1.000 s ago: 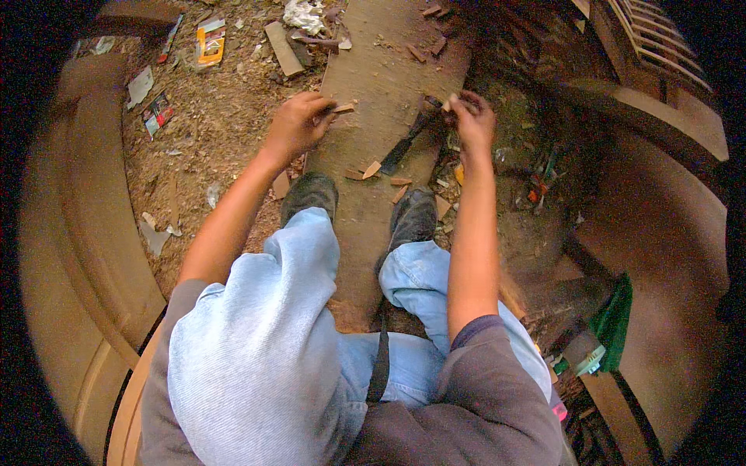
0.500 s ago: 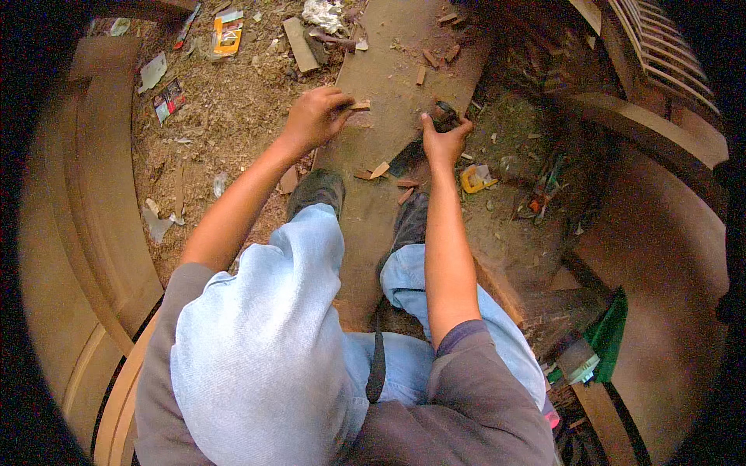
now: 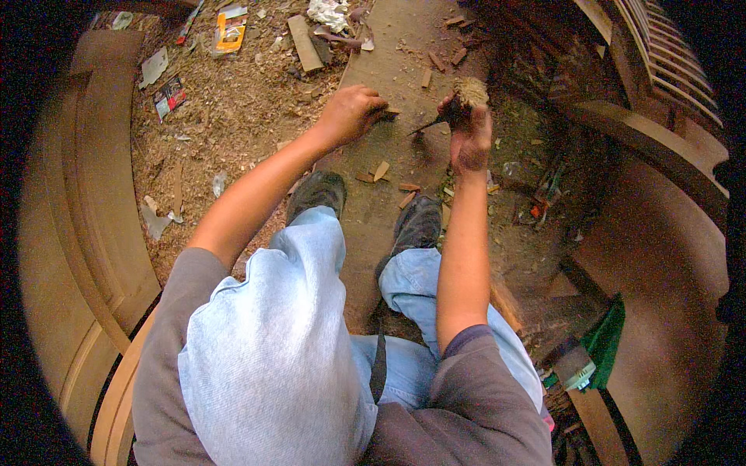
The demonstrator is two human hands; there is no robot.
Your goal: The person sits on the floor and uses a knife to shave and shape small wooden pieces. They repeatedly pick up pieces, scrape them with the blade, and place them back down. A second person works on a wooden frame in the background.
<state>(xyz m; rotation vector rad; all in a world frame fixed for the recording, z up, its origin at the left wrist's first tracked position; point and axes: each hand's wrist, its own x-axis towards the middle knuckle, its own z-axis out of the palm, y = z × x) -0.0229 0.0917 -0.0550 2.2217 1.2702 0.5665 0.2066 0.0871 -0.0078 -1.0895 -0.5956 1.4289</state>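
A small wood piece (image 3: 391,114) sticks out from the closed fingers of my left hand (image 3: 350,115), above the long board (image 3: 359,186). To the right of it, my right hand (image 3: 471,144) is wrapped round a dark-bladed hand tool (image 3: 429,124). Its thin dark edge points left toward the wood piece, a short gap away. A tan, frayed-looking rounded end (image 3: 471,92) shows above that fist; the exact kind of tool is unclear. Small wood offcuts (image 3: 380,171) lie on the board between my shoes.
Wood chips and litter cover the ground on the left, with a yellow packet (image 3: 229,31) and a wood block (image 3: 304,43). Carved wooden panels (image 3: 101,194) stand at left, curved wooden parts (image 3: 653,136) at right. A green object (image 3: 610,346) lies lower right.
My right hand has turned and moved right, so the tool's blade is now seen edge-on and its tan end shows. My left hand has shifted slightly right with the wood piece.
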